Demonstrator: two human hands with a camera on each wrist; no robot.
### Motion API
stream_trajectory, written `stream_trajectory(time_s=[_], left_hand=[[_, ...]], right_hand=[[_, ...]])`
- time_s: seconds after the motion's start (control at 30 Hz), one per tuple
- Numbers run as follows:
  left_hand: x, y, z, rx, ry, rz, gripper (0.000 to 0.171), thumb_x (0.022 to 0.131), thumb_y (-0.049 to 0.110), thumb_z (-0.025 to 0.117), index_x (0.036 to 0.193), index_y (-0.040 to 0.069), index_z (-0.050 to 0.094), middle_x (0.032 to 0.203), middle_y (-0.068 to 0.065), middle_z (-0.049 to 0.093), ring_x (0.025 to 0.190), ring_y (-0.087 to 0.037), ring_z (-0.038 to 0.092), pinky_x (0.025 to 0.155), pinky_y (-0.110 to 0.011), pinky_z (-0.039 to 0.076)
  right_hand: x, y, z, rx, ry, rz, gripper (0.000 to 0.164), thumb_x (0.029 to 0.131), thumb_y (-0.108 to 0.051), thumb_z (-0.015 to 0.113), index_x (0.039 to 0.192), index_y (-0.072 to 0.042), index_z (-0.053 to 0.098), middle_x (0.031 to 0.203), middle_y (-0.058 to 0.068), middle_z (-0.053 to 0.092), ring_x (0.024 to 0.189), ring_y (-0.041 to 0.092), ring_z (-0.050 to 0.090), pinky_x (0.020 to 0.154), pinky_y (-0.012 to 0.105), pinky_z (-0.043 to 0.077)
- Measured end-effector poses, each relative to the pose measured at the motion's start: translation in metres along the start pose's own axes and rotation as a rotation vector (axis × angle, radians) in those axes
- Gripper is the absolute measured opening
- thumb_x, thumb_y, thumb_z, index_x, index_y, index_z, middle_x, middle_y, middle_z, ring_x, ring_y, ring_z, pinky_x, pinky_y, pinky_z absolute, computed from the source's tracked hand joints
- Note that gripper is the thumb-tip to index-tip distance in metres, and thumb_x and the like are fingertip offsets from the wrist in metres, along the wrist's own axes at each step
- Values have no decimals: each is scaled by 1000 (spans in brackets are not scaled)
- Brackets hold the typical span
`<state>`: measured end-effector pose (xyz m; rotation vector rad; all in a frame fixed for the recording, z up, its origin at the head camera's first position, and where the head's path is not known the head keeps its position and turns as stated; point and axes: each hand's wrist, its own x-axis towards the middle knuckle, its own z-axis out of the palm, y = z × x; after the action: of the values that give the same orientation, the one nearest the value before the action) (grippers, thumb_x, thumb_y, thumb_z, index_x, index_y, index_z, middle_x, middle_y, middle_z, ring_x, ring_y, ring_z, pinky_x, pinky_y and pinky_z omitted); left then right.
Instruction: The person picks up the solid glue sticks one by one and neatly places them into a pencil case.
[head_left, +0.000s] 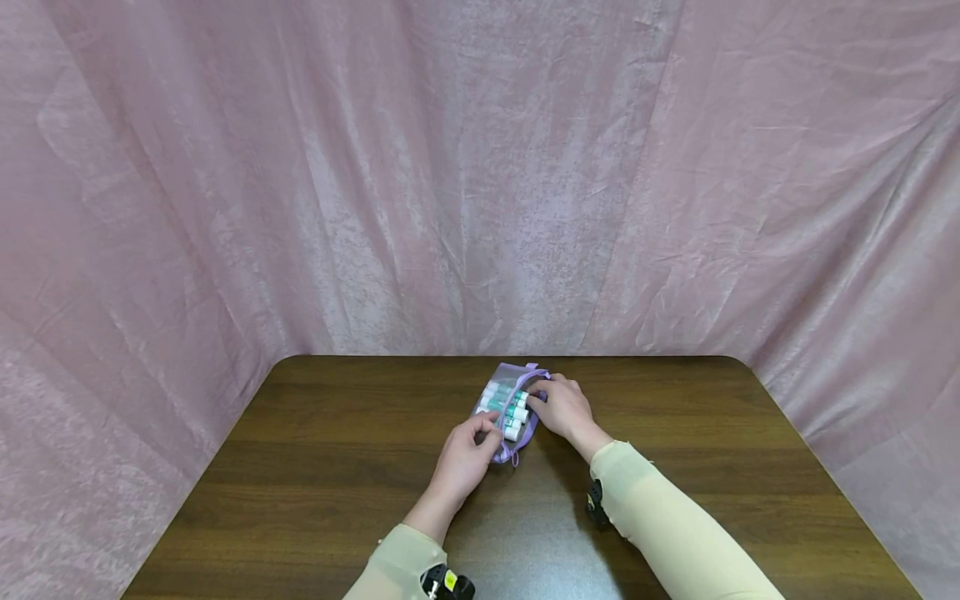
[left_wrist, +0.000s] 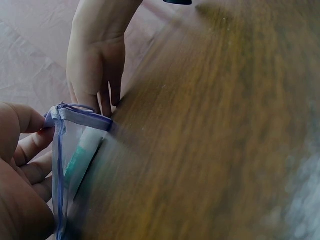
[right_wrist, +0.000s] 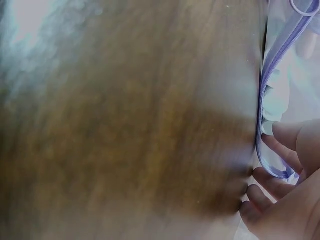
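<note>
A see-through zip pouch (head_left: 504, 375) with purple edging lies slantwise near the far edge of the table. Inside it, several white tubes (head_left: 517, 413) with green labels sit side by side. My left hand (head_left: 463, 457) pinches the pouch's near rim between thumb and fingers; the left wrist view shows this grip at the purple zip (left_wrist: 60, 150). At the right side, where the zip stands parted, my right hand (head_left: 566, 408) has thumb and index finger on the white end of one tube. Its other fingers rest by the tabletop beyond the pouch's edge.
The brown wooden table (head_left: 337, 467) has rounded far corners, close to the pouch. Behind it hangs a pink curtain (head_left: 465, 183). A black wrist camera (head_left: 447, 582) is strapped over the left sleeve, another (head_left: 597, 504) on the right.
</note>
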<state>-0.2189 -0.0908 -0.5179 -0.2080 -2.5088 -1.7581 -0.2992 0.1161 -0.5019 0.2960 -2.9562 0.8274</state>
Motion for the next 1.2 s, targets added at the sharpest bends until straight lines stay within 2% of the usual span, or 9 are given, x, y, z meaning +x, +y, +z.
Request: stream_trajectory(time_s=[0.47, 0.67, 0.77, 0.9, 1.0, 1.2], left_hand=[[2, 2, 3, 11, -14, 17, 15, 99, 16, 68, 84, 14, 68, 144, -9, 73, 146, -37, 58, 123, -57, 40], [6, 2, -1, 46, -42, 35, 9, 102, 18, 68, 94, 16, 71, 146, -9, 71, 146, -37, 57, 121, -58, 41], [7, 2, -3, 83, -65, 51, 6, 103, 19, 69, 105, 17, 74, 146, -10, 71, 142, -37, 60, 118, -59, 44], [8, 3, -5, 148, -110, 100, 11, 104, 17, 69, 113, 16, 77, 147, -14, 69, 140, -37, 60, 117, -60, 45], [9, 4, -6, 199, -146, 135, 12, 105, 16, 70, 115, 14, 78, 151, -19, 65, 146, -40, 55, 121, -62, 41], [8, 7, -5, 322, -190, 164, 19, 104, 18, 71, 121, 15, 77, 158, -22, 59, 153, -44, 46, 124, -67, 33]], right_hand=[[-8, 11, -8, 49, -38, -12, 34, 109, -28, 70, 137, -9, 76, 151, 23, 62, 142, 46, 55, 113, 64, 47], [-14, 14, -10, 71, -28, -47, 35, 108, -29, 71, 135, -7, 75, 148, 23, 64, 139, 46, 57, 113, 65, 47], [-18, 19, -10, 66, -13, -96, 38, 108, -33, 70, 135, -7, 75, 145, 22, 66, 136, 46, 60, 111, 63, 48], [-27, 19, -16, 71, -23, -114, 38, 108, -30, 71, 137, -5, 74, 144, 21, 67, 137, 44, 61, 112, 63, 48], [-35, 14, -22, 69, -48, -93, 37, 108, -24, 72, 138, -4, 73, 146, 20, 66, 140, 44, 59, 114, 63, 46], [-45, 17, -28, 39, -55, -111, 35, 108, -24, 72, 138, -6, 73, 146, 17, 67, 140, 41, 60, 114, 61, 47]])
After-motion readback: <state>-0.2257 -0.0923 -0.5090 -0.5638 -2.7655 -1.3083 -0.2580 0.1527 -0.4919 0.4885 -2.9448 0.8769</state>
